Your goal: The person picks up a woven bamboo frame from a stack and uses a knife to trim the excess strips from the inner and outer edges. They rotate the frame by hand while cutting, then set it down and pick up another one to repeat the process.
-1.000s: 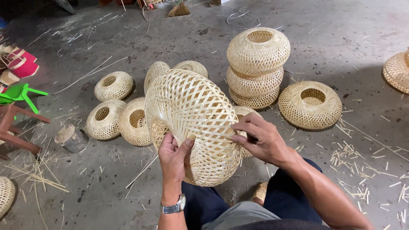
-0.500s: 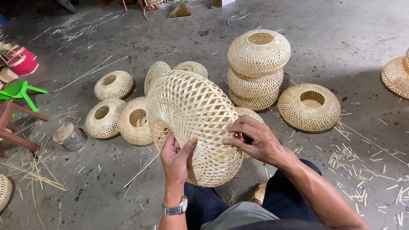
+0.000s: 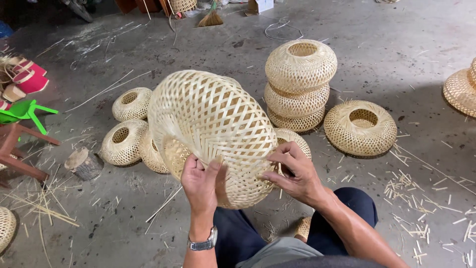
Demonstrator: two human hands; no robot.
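I hold a pale woven bamboo basket (image 3: 213, 129), round and open-weave, tilted on its side above my lap. My left hand (image 3: 201, 186) grips its lower rim from beneath, with a metal watch on the wrist. My right hand (image 3: 295, 173) pinches the weave at the basket's right edge, fingers curled on the strips. Both hands touch the same basket.
A stack of three finished baskets (image 3: 300, 84) stands behind, another basket (image 3: 360, 126) to its right. More small baskets (image 3: 131, 103) (image 3: 121, 141) lie at left, near a wood stump (image 3: 83, 163) and a green stool (image 3: 22, 111). Bamboo scraps (image 3: 421, 196) litter the concrete floor.
The basket has turned slightly in my hands and shifted a little. My left hand moved along the lower rim; my right fingers moved along the right edge.
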